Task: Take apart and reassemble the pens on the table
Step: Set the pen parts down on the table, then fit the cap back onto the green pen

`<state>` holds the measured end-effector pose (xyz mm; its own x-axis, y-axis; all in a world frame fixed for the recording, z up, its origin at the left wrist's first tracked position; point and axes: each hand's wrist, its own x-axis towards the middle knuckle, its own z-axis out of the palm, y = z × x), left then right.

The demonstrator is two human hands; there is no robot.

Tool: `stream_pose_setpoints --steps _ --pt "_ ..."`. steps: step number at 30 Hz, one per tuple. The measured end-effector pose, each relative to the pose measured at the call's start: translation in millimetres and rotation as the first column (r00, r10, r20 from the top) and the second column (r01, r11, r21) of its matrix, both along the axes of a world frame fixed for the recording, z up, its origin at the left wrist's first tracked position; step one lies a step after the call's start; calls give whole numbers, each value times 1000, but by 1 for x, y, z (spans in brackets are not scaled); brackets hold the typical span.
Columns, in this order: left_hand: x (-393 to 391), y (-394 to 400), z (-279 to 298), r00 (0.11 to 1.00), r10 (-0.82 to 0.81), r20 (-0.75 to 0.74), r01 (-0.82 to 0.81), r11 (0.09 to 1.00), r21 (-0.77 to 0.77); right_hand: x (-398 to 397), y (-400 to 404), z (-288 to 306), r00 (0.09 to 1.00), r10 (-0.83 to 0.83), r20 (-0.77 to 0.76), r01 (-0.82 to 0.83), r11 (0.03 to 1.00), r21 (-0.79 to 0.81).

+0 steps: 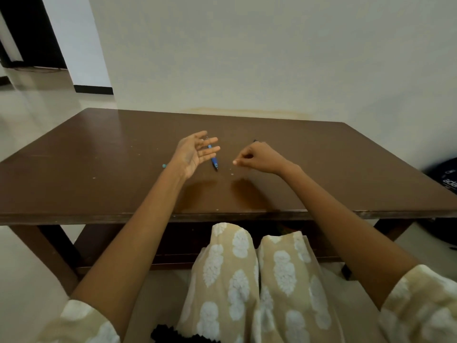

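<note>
Head view, single entry.

Left hand [191, 153]: hovering palm-up over the table [99, 149], fingers [210, 148] straight and spread, gripping nothing. Judged to be waiting as a cradle for whatever part is coming next.

Blue pen [213, 157]: one counted, lying flat on the table just beyond and beneath the left fingertips, its dark tip pointing toward the person, a pale metallic end showing between the fingers. Seemingly parked within easy reach of both hands.

Right hand [257, 157]: fingers [241, 161] curling inward, thumb and forefinger closing together as if pinching something tiny; no part is showing between them, so whether anything is being held cannot be told.

Dark pen tip [255, 141]: one counted, peeking out just behind the right knuckles; the rest is hiding behind the hand, and contact with the fingers cannot be told.

Small teal piece [164, 166]: one counted, lying beside the left wrist, well back from the fingers; possibly a cap or a loose pen part set aside.

Pale specks [232, 173]: a few, sitting on the wood near the right fingertips; too small to identify.

Judgement: disassembly appears to be under way, with nothing visibly rejoined.
</note>
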<state>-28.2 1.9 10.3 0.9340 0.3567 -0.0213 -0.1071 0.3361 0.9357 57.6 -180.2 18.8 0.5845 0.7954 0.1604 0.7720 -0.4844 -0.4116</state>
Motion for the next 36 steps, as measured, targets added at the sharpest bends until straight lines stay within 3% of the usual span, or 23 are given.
stream_pose_setpoints --steps 3,9,14,19,22,24,25,29,33,36 --pt "-2 12 6 997 73 36 -73 997 21 2 24 7 997 -44 67 34 988 148" --pt "-13 55 4 943 332 9 -330 937 116 -13 101 4 948 163 274 -125 981 -149" --pt "-21 84 -8 909 414 -48 -397 895 204 -12 134 -9 944 191 269 -111 952 -286" --pt "-17 91 -15 913 394 -104 -356 896 266 -6 139 -16 968 145 205 -97 970 -224" --pt "-15 93 -16 924 349 -159 -308 922 236 -3 136 -15 998 13 56 -20 993 119" --pt "-16 91 -16 944 266 -196 -211 942 262 -2 136 -10 995 -48 -88 76 935 346" --pt "-17 90 -16 960 207 -191 -153 952 264 -2 137 -8 989 -42 -140 93 920 380" --pt "-17 84 -16 998 47 -49 -38 985 166 -12 147 -8 982 28 -189 38 941 335" --pt "-15 82 -19 989 144 -9 -142 979 145 -12 149 -9 975 60 -213 19 937 348" --pt "-14 86 -23 959 285 10 -284 954 92 -6 146 -12 995 26 -97 -6 978 208"
